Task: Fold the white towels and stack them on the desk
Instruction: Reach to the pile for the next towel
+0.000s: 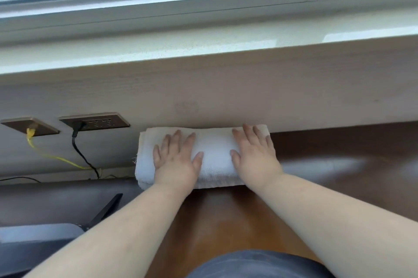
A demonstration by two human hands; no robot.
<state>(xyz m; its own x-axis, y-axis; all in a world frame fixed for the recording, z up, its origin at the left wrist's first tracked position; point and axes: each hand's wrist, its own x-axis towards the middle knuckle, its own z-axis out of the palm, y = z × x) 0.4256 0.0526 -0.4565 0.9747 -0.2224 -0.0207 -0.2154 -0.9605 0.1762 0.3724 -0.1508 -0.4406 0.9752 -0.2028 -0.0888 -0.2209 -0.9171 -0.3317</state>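
Hands pressing a folded stack flat: left hand (175,160) and right hand (255,157), fingers spread wide, palms down, grip nothing.
Folded white towels (214,153) lie on the brown table (339,164) against the wall panel (226,96); even, downward pressure should keep edges aligned.

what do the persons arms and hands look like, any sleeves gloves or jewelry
Both arms are bare from the frame edge to the wrist, so no sleeves show. The left hand and right hand wear no gloves, and no rings, watch or bracelets are visible. Fingernails look short and unpainted.
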